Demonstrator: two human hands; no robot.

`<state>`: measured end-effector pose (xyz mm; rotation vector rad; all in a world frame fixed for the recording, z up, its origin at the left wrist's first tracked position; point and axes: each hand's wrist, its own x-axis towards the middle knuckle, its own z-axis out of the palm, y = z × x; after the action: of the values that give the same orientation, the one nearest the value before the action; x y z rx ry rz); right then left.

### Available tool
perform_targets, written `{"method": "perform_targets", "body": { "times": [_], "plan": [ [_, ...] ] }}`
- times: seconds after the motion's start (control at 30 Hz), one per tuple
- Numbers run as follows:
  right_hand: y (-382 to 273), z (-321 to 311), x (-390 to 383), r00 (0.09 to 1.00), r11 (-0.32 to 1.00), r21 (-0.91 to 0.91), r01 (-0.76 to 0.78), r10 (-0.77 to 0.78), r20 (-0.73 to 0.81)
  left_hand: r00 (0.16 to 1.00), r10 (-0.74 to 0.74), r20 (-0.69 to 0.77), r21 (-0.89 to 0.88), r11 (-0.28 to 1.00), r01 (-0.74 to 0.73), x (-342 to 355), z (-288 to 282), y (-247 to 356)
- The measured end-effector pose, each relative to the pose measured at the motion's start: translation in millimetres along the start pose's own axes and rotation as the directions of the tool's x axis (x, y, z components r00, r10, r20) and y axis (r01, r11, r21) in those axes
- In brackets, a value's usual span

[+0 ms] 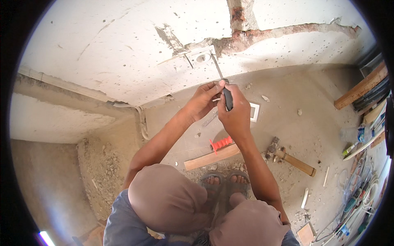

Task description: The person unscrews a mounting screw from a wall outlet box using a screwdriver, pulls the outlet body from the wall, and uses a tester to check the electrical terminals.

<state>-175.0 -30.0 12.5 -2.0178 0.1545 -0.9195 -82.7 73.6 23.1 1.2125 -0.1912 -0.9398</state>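
Black on its handle, a screwdriver (228,99) is held near the centre of the frame by the right hand (238,110), the fingers closed around it. Its shaft is pointed up to the right edge of a white socket (202,58) set in the wall (135,53), at upper centre. The left hand (203,98) is curled, with thumb and forefinger brought to the screwdriver's neck; whether it is gripped there cannot be told. Below, a white frame (257,111), a red grip (222,143), a wooden strip (213,158) and a hammer (294,161) are seen on the floor (283,115).
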Motion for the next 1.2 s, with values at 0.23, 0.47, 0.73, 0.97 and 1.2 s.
{"method": "perform_targets", "body": {
  "times": [0.23, 0.47, 0.73, 0.97, 1.2],
  "plan": [
    [-29.0, -11.5, -1.3, 0.887, 0.753, 0.488, -0.441, 0.450, 0.108, 0.996, 0.021, 0.085, -0.087, 0.996, -0.013, 1.3, -8.6, 0.5],
    [-14.0, -11.7, -19.9, 0.752, 0.270, 0.805, -0.529, 0.589, 0.297, 0.997, 0.043, 0.070, -0.038, 0.998, -0.040, 3.7, -4.1, -5.1],
    [-39.3, -17.7, -12.4, 0.940, 0.927, 0.159, -0.340, 0.340, 0.027, 0.995, 0.013, 0.102, -0.152, 0.988, 0.003, 8.0, -11.3, -6.4],
    [-28.9, -12.9, -21.9, 0.991, 0.993, -0.050, -0.106, 0.101, -0.082, 0.985, -0.006, 0.174, -0.293, 0.954, 0.058, -2.8, 2.3, 1.6],
    [-44.0, -19.7, -24.4, 0.953, 0.948, 0.165, -0.271, 0.289, -0.093, 0.993, 0.006, 0.121, -0.035, 0.999, -0.002, 5.6, -5.7, 1.2]
  ]
}}
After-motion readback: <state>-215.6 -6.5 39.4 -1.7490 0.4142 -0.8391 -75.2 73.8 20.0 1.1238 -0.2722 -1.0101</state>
